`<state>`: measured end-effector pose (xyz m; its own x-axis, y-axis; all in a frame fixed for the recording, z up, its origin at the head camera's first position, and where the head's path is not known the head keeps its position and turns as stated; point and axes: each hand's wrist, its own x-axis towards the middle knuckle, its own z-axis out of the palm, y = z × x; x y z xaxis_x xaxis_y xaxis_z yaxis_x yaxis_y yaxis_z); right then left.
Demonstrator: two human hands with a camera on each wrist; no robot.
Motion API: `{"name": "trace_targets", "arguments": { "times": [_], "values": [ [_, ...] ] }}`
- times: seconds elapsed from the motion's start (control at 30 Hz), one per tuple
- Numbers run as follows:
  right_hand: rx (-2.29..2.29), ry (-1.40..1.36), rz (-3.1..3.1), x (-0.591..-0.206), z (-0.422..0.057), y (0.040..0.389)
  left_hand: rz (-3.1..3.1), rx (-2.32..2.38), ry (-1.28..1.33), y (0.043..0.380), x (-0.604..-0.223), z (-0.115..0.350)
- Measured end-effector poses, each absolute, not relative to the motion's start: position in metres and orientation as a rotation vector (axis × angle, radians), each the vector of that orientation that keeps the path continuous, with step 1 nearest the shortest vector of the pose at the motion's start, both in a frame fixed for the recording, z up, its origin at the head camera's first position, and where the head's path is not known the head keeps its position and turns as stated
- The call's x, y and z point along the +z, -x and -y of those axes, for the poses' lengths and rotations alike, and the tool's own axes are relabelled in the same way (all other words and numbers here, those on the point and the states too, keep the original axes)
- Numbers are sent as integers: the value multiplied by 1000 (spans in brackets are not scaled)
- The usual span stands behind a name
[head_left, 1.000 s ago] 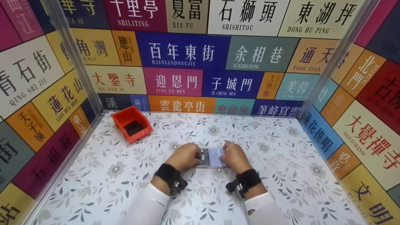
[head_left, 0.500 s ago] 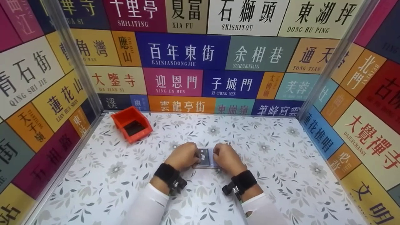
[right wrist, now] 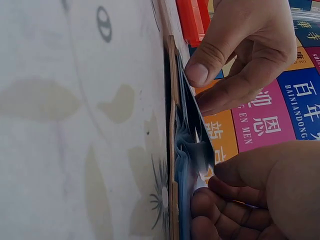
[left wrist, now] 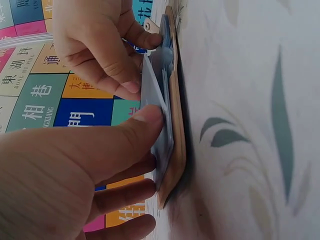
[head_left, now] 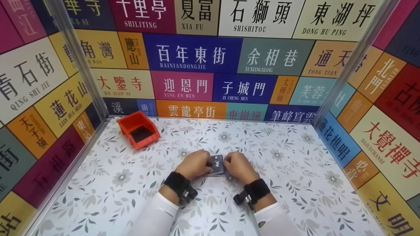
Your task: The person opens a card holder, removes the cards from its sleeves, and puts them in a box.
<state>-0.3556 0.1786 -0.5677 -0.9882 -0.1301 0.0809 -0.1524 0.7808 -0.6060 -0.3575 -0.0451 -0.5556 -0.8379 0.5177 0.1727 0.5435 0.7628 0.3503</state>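
A card holder with a brown cover and clear plastic sleeves lies on the table between the hands. My left hand pinches a dark card marked "Vip", thumb on its upper face. In the left wrist view the card stands slightly tilted above the sleeves. Opposite it, my right hand has its fingers curled at the sleeve's edge, thumb near the card's far end. The right wrist view shows a gap between the plastic layers there. How deep the card sits in the sleeve is hidden.
A red open bin stands at the back left, with something flat and black inside. Panels printed with place names enclose the flower-patterned table at the back and both sides.
The dark card has shifted slightly right, toward my right hand. My right hand has moved left and covers or gathers the pale sleeve that showed earlier. The bin stays put.
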Motion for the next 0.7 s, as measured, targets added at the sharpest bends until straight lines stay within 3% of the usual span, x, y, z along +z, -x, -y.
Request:
{"name": "trace_targets", "arguments": {
  "times": [0.37,0.7],
  "values": [
    [1592,-42,2828,-568,-178,357,2876,-546,913,361,-560,43],
    [1745,-14,2768,-573,-173,357,2902,-524,882,358,-558,41]
  ]
}}
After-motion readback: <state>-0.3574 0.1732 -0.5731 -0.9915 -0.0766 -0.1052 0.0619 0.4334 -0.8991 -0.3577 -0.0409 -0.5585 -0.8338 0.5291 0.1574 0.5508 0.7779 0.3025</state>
